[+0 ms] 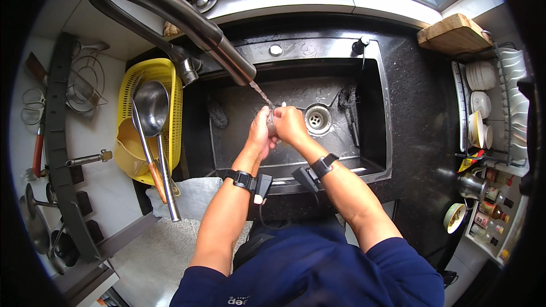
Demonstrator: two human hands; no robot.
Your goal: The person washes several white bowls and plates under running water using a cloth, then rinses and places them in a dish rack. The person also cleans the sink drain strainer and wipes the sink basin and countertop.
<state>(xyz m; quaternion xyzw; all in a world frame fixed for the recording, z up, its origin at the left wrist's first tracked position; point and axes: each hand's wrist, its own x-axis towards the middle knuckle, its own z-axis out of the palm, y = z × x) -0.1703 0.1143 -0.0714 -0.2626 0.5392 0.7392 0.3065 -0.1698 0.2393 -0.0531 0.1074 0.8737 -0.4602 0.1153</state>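
Observation:
My left hand (258, 131) cups a small round metal part (270, 124) with holes in its wall, perhaps a sink strainer basket. From the other side, the curled fingers of my right hand (290, 123) grip the same part and hide much of it. Both hands are over the dark sink basin (243, 145). A stream of water (259, 92) runs from the brushed-metal faucet (204, 34) onto the part and fingers. Just right of my right hand is the drain opening (318, 119), with its slotted bottom showing.
A dark bristled brush (349, 115) leans at the basin's right; a dark scrubber (218, 114) lies left. On the left, a yellow plastic basket (174, 136) holds a metal ladle (151, 106) and a yellow pot (130, 149). Dish racks (462, 106) and a wooden cutting board (454, 34) stand right.

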